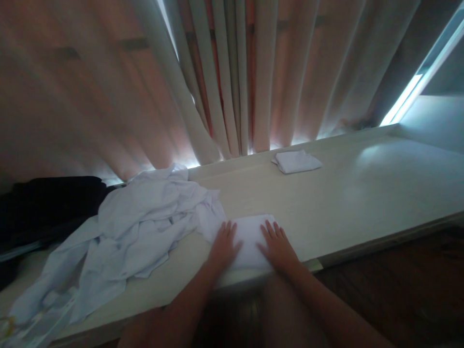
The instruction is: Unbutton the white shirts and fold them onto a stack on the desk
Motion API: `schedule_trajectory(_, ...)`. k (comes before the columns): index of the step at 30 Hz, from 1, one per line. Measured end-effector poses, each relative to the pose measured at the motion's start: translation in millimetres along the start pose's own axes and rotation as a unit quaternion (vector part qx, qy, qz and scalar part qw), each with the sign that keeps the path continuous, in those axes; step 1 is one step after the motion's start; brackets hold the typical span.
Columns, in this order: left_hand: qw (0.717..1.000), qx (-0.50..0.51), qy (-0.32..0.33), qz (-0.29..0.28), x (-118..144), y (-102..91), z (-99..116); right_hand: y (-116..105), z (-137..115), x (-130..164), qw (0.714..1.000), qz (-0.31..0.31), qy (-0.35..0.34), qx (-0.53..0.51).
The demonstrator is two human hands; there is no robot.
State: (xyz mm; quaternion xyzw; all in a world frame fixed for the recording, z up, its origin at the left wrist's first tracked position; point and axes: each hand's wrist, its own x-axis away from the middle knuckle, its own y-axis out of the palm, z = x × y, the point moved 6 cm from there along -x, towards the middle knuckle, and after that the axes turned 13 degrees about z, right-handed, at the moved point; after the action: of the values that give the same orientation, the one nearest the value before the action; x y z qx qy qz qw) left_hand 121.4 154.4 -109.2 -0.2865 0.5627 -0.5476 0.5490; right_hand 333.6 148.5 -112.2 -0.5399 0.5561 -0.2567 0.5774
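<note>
1. While both palms rest on it, the folded white cloth (250, 237) lies flat on the pale bench top (348, 193), close to the front edge; it serves as landmark below.
2. Left hand (224, 247): palm down over the cloth's left side, fingers extended and nearly together, thumb spread inward.
3. Right hand (280, 247): palm down over its right side, fingers straight and slightly apart, thumb angled inward; neither hand is clamped on anything.
4. Left of the cloth: a loose heap of white fabric (145, 217), crumpled, its right end just beside the left hand. Contact with the cloth cannot be told.
5. Far left of the cloth: a black bundle (50, 200) and, nearer the front, a translucent item (58, 314), possibly a bag; contents too blurred to identify.
6. Beyond the cloth, to the right: a second folded white piece (297, 162), near the rear edge, below the curtain (300, 72).
7. Edges: front edge just on the near side of the cloth, dark floor (391, 285) below it; widest room for moving, right of the cloth.
</note>
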Motion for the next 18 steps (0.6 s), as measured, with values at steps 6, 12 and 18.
schedule_trajectory(6, 0.999, 0.032, 0.003, 0.028, 6.0, 11.2, -5.1, 5.7, -1.0, 6.4, 1.0, 0.013, -0.003, -0.012)
schedule_trajectory(12, 0.999, 0.033, 0.009, 0.031, 3.2, 11.8, -7.8, 5.2, 1.3, -2.6, 1.0, 0.025, 0.0, -0.019)
schedule_trajectory(18, 0.998, 0.01, -0.011, 0.055, 13.8, 17.1, 10.8, -58.3, -9.0, 42.5, 0.96, 0.214, 0.101, -0.149)
